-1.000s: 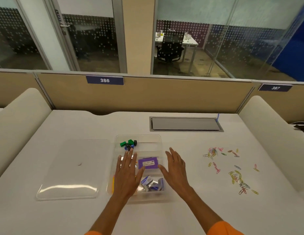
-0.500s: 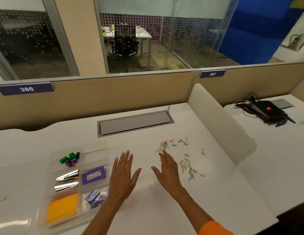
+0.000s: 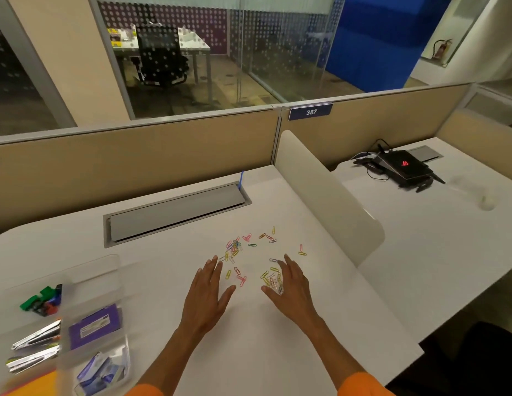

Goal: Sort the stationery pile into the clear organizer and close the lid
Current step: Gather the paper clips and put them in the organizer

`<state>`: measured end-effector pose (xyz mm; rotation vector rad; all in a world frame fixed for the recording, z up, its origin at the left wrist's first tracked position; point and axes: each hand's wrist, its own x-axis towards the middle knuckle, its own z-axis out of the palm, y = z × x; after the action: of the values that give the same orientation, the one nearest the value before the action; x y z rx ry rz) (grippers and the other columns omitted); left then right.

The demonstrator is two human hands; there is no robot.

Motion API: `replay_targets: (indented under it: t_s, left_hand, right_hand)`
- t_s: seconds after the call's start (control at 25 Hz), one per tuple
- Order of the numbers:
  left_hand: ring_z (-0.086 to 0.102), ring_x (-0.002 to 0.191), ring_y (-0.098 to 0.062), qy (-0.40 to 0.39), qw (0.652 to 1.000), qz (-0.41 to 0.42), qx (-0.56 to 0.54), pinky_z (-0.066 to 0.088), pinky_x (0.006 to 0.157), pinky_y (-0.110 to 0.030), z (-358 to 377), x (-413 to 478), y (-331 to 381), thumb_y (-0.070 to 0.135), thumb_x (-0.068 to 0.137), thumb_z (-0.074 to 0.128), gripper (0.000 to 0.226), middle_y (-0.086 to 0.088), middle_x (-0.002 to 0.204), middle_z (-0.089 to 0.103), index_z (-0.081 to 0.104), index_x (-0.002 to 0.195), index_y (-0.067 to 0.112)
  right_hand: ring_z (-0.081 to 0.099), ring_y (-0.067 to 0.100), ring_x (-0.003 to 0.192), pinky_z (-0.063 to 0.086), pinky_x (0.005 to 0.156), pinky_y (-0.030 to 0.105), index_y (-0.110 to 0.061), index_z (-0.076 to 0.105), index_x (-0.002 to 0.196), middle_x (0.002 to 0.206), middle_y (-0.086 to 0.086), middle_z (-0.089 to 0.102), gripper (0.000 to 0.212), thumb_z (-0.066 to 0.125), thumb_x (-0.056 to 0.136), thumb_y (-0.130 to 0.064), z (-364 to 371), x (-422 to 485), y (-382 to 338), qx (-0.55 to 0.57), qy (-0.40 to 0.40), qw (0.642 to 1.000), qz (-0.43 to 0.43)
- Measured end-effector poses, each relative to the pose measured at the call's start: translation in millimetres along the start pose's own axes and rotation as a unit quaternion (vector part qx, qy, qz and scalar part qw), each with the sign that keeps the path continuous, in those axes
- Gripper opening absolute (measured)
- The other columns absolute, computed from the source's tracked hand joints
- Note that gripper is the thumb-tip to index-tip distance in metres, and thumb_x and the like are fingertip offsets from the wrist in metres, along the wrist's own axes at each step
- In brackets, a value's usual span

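Note:
Several coloured paper clips (image 3: 250,260) lie scattered on the white desk. My left hand (image 3: 207,294) is spread flat at the left edge of the scatter, fingers straight. My right hand (image 3: 290,290) is spread at its right side, over some clips. Neither hand holds anything. The clear organizer (image 3: 100,270) sits at the lower left with no lid on it. It holds small green, blue and black pieces (image 3: 43,300), two metal staplers (image 3: 36,348), a purple pad (image 3: 93,327), blue-white staple boxes (image 3: 99,368) and orange notes (image 3: 34,385).
A grey cable hatch (image 3: 174,214) is set into the desk behind the clips. A rounded white divider (image 3: 329,195) stands to the right. Beyond it on the neighbouring desk lies a black laptop (image 3: 403,167) with cables. A tan partition (image 3: 134,167) closes the back.
The view has swung right, leaving the organizer at the lower left. Both hands have moved from the organizer to either side of the paper clips. The lid has gone out of view.

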<state>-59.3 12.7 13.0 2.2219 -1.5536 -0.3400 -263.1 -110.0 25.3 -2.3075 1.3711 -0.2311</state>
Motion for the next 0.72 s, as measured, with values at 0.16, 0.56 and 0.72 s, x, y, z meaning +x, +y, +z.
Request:
replay_targets:
  t_s: [0.16,0.56,0.72]
  left_hand:
    - [0.015,0.151,-0.019,-0.030,1.000,0.005,0.000,0.011,0.119,-0.033,7.9,22.3,-3.0,0.078,0.085,0.014,0.093,0.003,0.163,0.009,0.017,0.156,0.018]
    - [0.012,0.151,-0.018,-0.079,0.997,-0.015,-0.014,0.015,0.118,-0.032,20.6,80.6,-18.3,0.070,0.088,0.036,0.092,0.005,0.164,0.002,0.004,0.156,0.019]
    - [0.010,0.151,-0.017,-0.089,0.991,-0.046,-0.085,0.014,0.121,-0.034,31.9,91.3,-18.7,0.071,0.087,0.044,0.097,0.005,0.165,0.002,-0.005,0.156,0.024]
  right_hand:
    - [0.004,0.023,0.150,0.015,0.119,0.042,-0.019,0.022,0.151,0.163,0.000,0.004,0.090,0.059,0.081,-0.064,-3.7,17.4,34.2,0.006,-0.012,1.000,0.025]
    - [-0.008,0.013,0.149,0.001,0.123,0.037,-0.015,-0.003,0.154,0.163,0.002,-0.006,0.107,0.046,0.080,-0.075,11.1,65.1,72.1,0.046,0.011,0.997,0.063]
    - [-0.003,0.010,0.149,0.004,0.122,0.031,-0.015,-0.001,0.154,0.163,-0.003,-0.003,0.102,0.032,0.083,-0.080,21.8,87.8,68.0,-0.005,0.021,0.999,0.027]
